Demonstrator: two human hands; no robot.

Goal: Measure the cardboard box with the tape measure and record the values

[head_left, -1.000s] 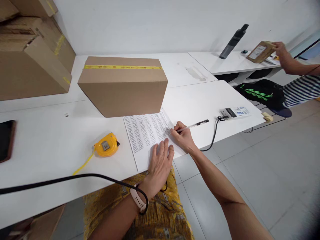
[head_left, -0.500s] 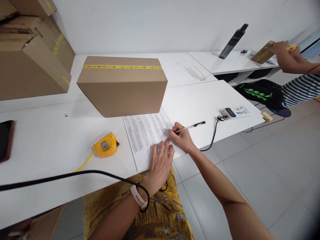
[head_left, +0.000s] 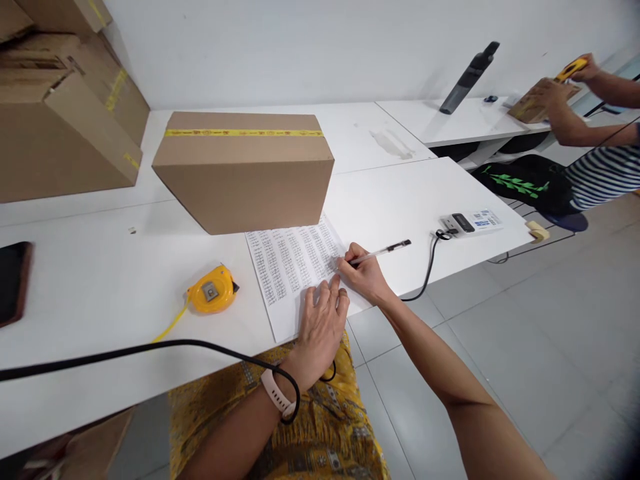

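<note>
A: Grip state?

B: Right hand [head_left: 365,273]: closed round the pen [head_left: 383,251], pinched low near the tip, probably for fine control. Can't tell if the nib touches. Left hand [head_left: 320,320]: flattened palm-down, fingers slightly apart, holding nothing. Reads as bracing the paper [head_left: 287,323] against sliding.

A: Where's the paper?

B: Flat at the near edge of the surface [head_left: 110,280], right in front of the person, columns of handwriting on it. Carton [head_left: 260,193] hides its far edge. Can't tell if it sits on it; would act as a weight if so.

A: Around that?

B: Tape measure [head_left: 213,291] left of the paper, tape partly out, off the writing area. Small display device [head_left: 460,223] with a black cable [head_left: 431,270] to the right, apart from the pen. Co-worker [head_left: 607,163] far right, hands on a small box [head_left: 530,107].
</note>
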